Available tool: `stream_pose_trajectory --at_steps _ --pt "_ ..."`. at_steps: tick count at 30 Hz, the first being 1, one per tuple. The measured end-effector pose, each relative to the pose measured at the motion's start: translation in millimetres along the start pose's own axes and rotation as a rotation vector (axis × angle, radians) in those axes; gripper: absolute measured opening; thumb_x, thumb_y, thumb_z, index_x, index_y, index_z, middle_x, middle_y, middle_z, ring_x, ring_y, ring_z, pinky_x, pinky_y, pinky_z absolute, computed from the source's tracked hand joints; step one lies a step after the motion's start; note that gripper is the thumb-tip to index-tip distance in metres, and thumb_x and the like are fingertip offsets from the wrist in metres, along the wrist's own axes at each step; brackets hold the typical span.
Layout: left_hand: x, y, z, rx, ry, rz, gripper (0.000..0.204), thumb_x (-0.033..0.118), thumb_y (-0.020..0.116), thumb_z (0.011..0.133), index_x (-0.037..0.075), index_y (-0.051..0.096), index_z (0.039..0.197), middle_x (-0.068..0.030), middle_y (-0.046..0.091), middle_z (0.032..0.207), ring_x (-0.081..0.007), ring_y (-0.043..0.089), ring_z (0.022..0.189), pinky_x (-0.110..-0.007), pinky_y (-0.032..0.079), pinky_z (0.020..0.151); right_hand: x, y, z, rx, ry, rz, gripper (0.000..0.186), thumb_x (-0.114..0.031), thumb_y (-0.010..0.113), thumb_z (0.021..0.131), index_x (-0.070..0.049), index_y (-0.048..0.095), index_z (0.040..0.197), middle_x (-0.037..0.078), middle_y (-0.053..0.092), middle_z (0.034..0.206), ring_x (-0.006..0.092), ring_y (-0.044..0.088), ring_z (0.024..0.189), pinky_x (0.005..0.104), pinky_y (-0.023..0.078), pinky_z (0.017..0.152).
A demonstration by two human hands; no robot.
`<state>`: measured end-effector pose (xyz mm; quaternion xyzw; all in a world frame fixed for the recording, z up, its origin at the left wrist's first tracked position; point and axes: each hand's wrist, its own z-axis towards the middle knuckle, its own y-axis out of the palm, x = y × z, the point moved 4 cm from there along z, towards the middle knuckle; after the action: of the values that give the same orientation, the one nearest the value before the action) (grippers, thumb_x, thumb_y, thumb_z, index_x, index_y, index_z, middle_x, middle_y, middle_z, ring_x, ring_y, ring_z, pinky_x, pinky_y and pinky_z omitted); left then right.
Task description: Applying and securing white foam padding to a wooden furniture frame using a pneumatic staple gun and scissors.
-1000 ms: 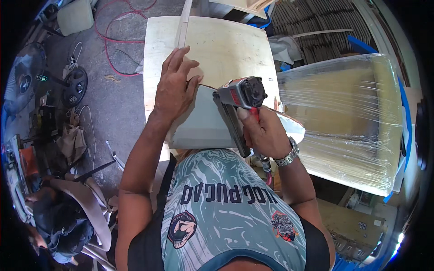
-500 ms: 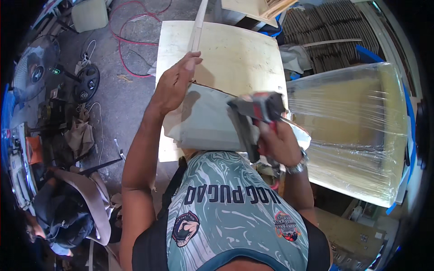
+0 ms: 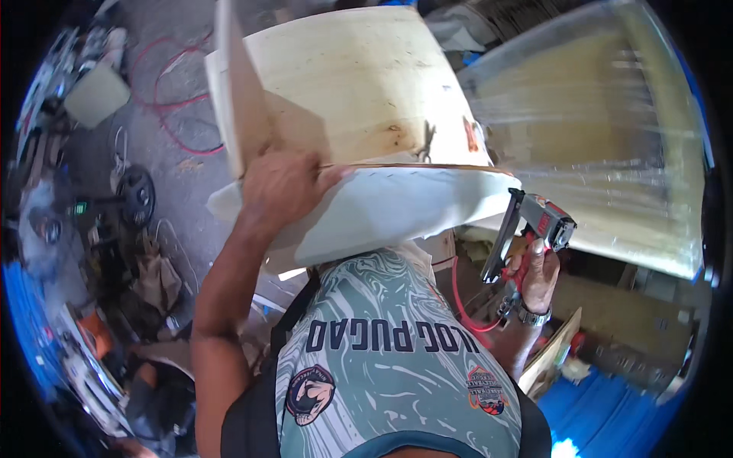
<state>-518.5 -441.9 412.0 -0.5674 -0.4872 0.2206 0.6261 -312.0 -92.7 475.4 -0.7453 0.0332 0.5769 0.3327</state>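
My left hand (image 3: 282, 187) is closed over the edge of a wooden furniture frame (image 3: 243, 99), where its upright board meets a panel wrapped in pale fabric (image 3: 397, 202). The thumb lies along the top edge of that fabric, and a row of small marks runs just below the edge. Off the right end of the panel, my right hand (image 3: 538, 275) is wrapped round the handle of a red and black staple gun (image 3: 546, 221). A red hose (image 3: 462, 305) runs close by it. The staple gun stands apart from the fabric.
A pale plywood board (image 3: 359, 84) lies beneath the frame, with a small dark tool (image 3: 427, 141) on it. To the right is a large plastic-wrapped panel (image 3: 580, 145). Red hose (image 3: 160, 99) coils on the floor at left, near a fan (image 3: 46, 229). Someone sits at lower left.
The fabric panel has turned and tilted, so more of its pale side shows. My right hand has carried the staple gun off it to the right. My left hand has moved down onto the edge.
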Motion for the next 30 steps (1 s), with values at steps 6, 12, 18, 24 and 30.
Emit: stream_pose_trajectory --at_steps 6,12,18,24,30 --pt "14 1 -11 -0.057 -0.026 0.047 0.055 0.061 0.056 0.089 0.007 0.07 0.088 -0.0158 0.067 0.069 -0.0366 0.067 0.071 -0.047 0.051 0.072 62 -67 15 0.315 0.149 -0.168 0.049 -0.049 0.053 0.099 -0.004 0.057 0.078 0.003 0.054 0.055 0.0122 0.051 0.048 0.0303 0.04 0.046" --pt "26 4 -6 0.121 -0.02 0.075 0.046 0.05 0.064 0.087 0.006 0.067 0.102 -0.0162 0.069 0.091 -0.0344 0.065 0.092 -0.047 0.046 0.091 212 -90 92 0.19 0.42 -0.219 0.045 -0.044 0.053 0.097 -0.003 0.059 0.08 0.004 0.056 0.056 0.0155 0.059 0.048 0.0336 0.045 0.045" --pt "151 41 1 0.332 0.129 0.034 0.059 0.043 0.065 0.088 0.004 0.054 0.131 -0.0135 0.054 0.135 -0.0318 0.046 0.13 -0.053 0.027 0.113 342 -54 158 -0.197 0.334 -0.33 0.04 -0.04 0.06 0.092 0.0 0.064 0.092 0.014 0.066 0.072 0.0212 0.065 0.058 0.0375 0.05 0.053" --pt "209 75 43 0.162 -0.002 0.052 0.063 0.051 0.065 0.086 0.005 0.055 0.129 -0.0115 0.057 0.13 -0.0277 0.049 0.127 -0.051 0.022 0.115 439 -10 239 -0.482 0.128 -0.425 0.035 -0.025 0.061 0.085 -0.005 0.058 0.113 0.019 0.065 0.089 0.0393 0.063 0.081 0.0471 0.051 0.073" --pt "201 74 50 0.209 -0.051 0.015 0.062 0.057 0.061 0.087 0.005 0.059 0.121 -0.0148 0.061 0.119 -0.0323 0.052 0.121 -0.049 0.028 0.112 471 58 294 -0.627 -0.089 -0.627 0.056 -0.019 0.064 0.083 -0.006 0.049 0.136 0.021 0.065 0.11 0.0372 0.065 0.098 0.0493 0.051 0.082"
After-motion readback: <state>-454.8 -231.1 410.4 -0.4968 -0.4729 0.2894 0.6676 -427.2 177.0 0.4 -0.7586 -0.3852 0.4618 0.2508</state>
